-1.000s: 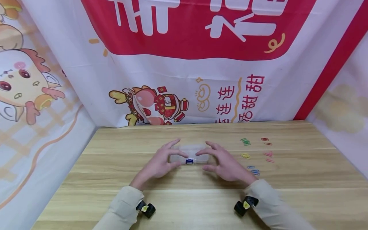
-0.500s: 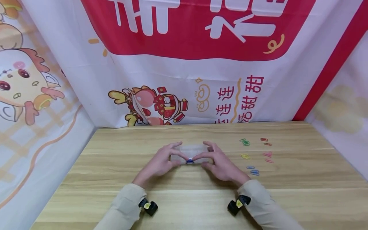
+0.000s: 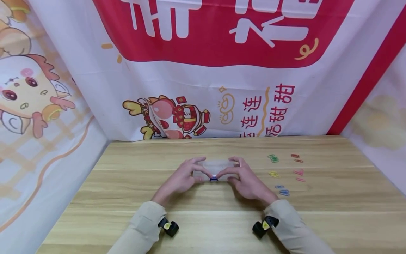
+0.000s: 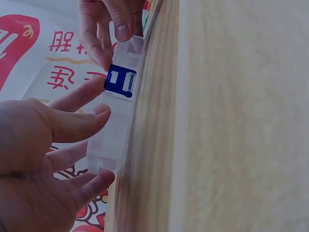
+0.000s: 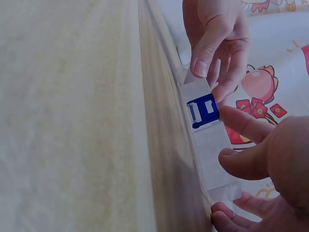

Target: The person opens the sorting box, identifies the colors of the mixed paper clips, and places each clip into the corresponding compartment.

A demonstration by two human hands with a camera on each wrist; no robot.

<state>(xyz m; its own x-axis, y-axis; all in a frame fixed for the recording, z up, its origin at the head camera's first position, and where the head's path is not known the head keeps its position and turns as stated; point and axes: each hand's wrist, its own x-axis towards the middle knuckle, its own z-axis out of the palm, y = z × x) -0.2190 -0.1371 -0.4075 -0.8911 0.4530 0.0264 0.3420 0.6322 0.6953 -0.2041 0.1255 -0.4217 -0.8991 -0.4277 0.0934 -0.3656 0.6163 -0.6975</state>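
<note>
A clear plastic storage box (image 3: 219,166) with a blue latch (image 4: 120,80) on its front stands on the wooden table between the two hands. The left hand (image 3: 184,176) grips the box's left end, thumb on the front wall and lower fingers around the end. Its counterpart, the right hand (image 3: 248,180), holds the right end in the same way. Both index fingertips meet at the top edge of the blue latch, as the right wrist view also shows with the latch (image 5: 203,111) lying flat against the front. The inside of the box is mostly hidden.
Right of the box lie small groups of paper clips: green (image 3: 273,158), yellow (image 3: 274,174), blue (image 3: 284,192), red (image 3: 295,155) and pink (image 3: 299,172). A printed cloth (image 3: 177,77) hangs behind the table's back edge. Each wrist carries a black camera.
The right hand has moved inward onto the box, and both index fingertips have come together at the blue latch. The paper clips stay where they lay; the head view has shifted slightly.
</note>
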